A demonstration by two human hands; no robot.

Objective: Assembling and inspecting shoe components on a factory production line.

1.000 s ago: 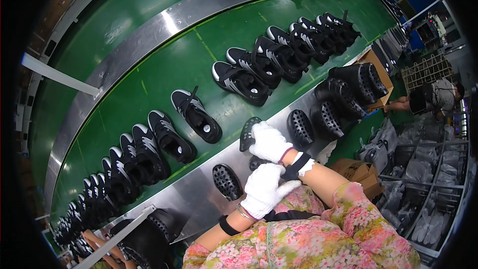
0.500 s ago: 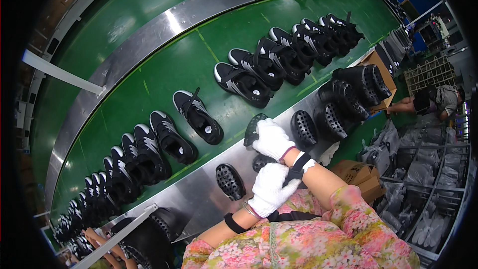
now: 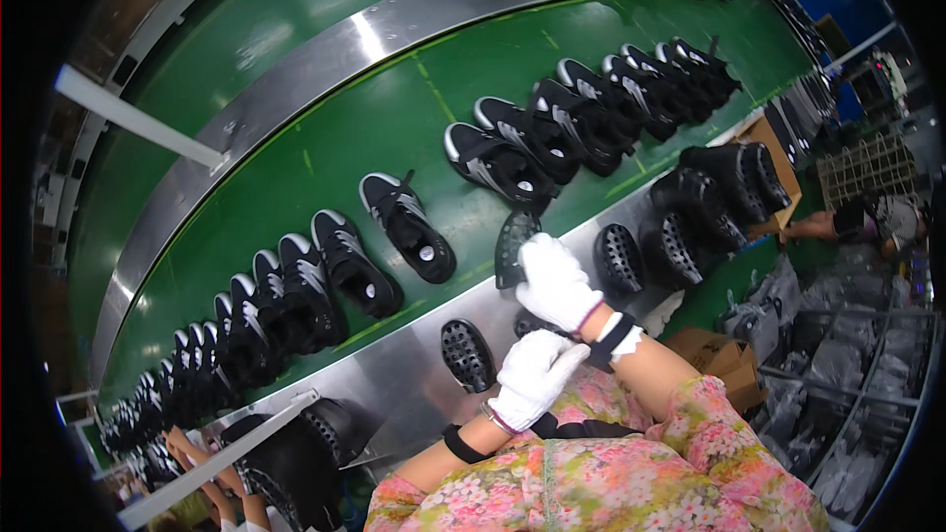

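Note:
My white-gloved right hand [image 3: 557,284] is closed on a black perforated shoe-shaped piece [image 3: 513,248] at the belt's near edge. Closer to my body, my white-gloved left hand [image 3: 537,374] has its fingers drawn together. Whatever it may hold is hidden. A second perforated piece [image 3: 532,323] shows partly between the two hands. To the left of them another perforated piece [image 3: 467,356] lies on the metal ledge [image 3: 399,384]. Beyond the ledge, a black and grey shoe [image 3: 408,229] stands apart on the green belt [image 3: 384,128].
Rows of black and grey shoes [image 3: 591,118] line the belt on both sides. More perforated pieces [image 3: 619,258] are grouped at right, by a cardboard box [image 3: 774,143]. A white bar [image 3: 222,458] crosses the lower left. Racks with bagged items [image 3: 838,345] stand at right; other people are at both sides.
The whole view has shifted, so belt and shoes appear farther right. My right hand still grips the perforated piece, which now looks more upright. My left hand's thumb has drawn in toward its fingers.

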